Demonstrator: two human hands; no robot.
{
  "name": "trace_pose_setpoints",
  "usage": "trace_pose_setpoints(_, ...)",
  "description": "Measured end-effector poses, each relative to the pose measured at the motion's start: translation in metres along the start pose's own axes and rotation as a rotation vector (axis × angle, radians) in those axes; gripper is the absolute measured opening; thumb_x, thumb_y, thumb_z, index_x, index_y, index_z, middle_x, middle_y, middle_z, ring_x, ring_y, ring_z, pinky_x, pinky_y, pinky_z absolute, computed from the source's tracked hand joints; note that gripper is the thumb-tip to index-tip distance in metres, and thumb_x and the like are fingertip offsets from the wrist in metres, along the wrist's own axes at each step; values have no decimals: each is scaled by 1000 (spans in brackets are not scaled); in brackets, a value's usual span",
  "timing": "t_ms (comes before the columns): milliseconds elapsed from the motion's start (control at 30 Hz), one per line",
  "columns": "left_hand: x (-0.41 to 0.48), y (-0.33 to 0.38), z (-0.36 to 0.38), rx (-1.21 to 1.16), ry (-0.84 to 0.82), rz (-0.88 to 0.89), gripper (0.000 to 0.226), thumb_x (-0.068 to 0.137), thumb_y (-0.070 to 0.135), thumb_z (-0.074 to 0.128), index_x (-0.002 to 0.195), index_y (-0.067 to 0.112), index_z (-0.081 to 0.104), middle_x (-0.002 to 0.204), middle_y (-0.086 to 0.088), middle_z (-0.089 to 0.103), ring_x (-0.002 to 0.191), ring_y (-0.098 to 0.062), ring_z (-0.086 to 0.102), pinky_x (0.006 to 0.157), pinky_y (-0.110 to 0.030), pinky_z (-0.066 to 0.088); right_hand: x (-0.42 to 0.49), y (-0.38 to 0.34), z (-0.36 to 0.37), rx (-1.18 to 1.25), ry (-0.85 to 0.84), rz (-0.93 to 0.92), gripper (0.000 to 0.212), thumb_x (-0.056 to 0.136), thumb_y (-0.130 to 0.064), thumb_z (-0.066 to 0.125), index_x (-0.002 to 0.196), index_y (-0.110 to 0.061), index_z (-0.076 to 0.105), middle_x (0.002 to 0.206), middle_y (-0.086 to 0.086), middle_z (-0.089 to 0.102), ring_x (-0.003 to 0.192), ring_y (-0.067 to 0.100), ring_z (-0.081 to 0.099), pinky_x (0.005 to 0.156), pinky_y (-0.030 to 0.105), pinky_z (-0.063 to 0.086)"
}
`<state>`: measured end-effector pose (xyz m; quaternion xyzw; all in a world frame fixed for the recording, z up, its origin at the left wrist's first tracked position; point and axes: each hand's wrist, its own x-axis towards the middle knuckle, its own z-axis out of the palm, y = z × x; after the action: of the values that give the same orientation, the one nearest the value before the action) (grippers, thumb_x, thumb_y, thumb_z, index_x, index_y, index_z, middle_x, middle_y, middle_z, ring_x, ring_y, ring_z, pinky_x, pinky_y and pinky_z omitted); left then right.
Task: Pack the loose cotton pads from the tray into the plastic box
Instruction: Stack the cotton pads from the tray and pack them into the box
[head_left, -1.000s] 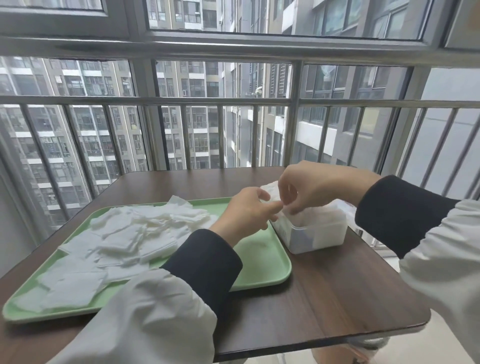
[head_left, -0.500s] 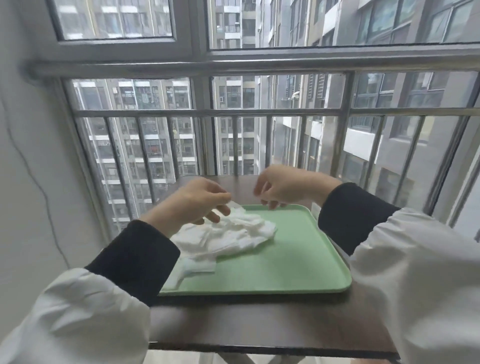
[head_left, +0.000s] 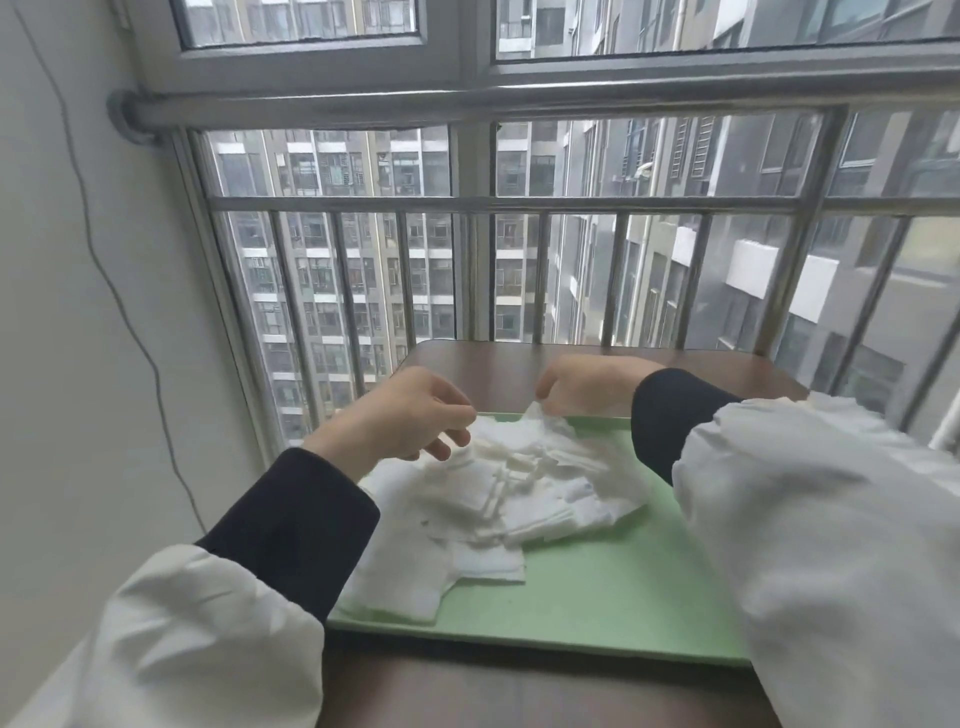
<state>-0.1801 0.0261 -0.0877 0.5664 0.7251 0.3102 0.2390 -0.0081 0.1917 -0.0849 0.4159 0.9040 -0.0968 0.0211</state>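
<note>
While the left hand (head_left: 405, 415) hovers (fingers (head_left: 441, 448) curled), right hand (head_left: 587, 387) pinches cotton pads (head_left: 519, 483).

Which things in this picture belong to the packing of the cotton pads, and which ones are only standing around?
Belonging to the job:
- cotton pads, piled loose
- green tray under them
- left hand, over the pile
- right hand, apparently pinching a pad at the pile's far edge
(The plastic box is out of view.)

Only standing around:
- wooden table
- window railing
</note>
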Motion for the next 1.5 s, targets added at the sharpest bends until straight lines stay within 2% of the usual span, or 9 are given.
trace_pose_setpoints(67,4,0,2,-8,1,15,8,96,28,63,95,27,70,82,10,78,60,-2,69,50,-17,45,7,0,3,9,20,-23,21,93,-27,62,112,-23,69,99,-11,64,97,18,60,83,30,48)
trace_pose_setpoints(267,16,14,9,102,-7,107,15,90,23,73,105,23,74,96,4,76,77,-5,69,64,-20,52,5,2,0,109,146,-77,7,94,-27,60,87,-27,60,87,-10,61,80,10,59,59,22,39)
trace_pose_setpoints(433,25,39,27,325,-137,150,30,85,33,79,114,24,75,115,6,71,105,-13,65,95,-30,51,-28,7,-18,433,308,-71,8,95,-25,64,91,-18,65,91,2,69,78,15,67,65,25,57)
trace_pose_setpoints(667,34,47,43,469,-154,69,45,79,38,84,119,23,69,115,3,69,105,-20,64,96,-38,53,-75,14,-18,774,555,-60,13,94,-20,68,101,-10,66,97,8,69,85,23,70,63,34,63)
trace_pose_setpoints(867,27,65,41,449,-196,86,45,86,29,79,126,17,62,118,3,64,111,-21,61,98,-37,51,-100,23,0,1089,563,-63,7,93,-15,70,96,-12,65,96,12,71,83,25,72,64,39,63)
trace_pose_setpoints(1000,20,68,35,57,-236,234,15,91,-3,62,101,8,59,105,-3,67,91,-23,66,79,-27,54,-103,33,11,1150,590,-54,9,93,-15,70,98,-10,65,92,9,74,71,21,74,56,34,60)
trace_pose_setpoints(1233,18,59,52,-502,-157,216,40,85,40,76,117,18,66,100,-6,76,82,-20,73,68,-31,59,-102,30,20,1150,550,-112,14,93,-20,71,100,-9,66,86,3,77,68,14,72,52,25,53)
trace_pose_setpoints(1367,17,53,54,-587,-145,247,40,77,16,84,113,12,68,93,-7,78,81,-19,75,63,-24,57,-104,26,22,1128,559,-130,14,93,-21,71,99,-9,67,84,0,77,67,8,69,51,21,50)
trace_pose_setpoints(1500,16,52,53,-704,-164,240,49,69,15,83,114,6,67,94,-13,77,78,-21,73,64,-23,57,-106,26,21,1161,592,-71,14,96,-24,67,103,-12,66,94,3,75,77,12,70,56,22,52)
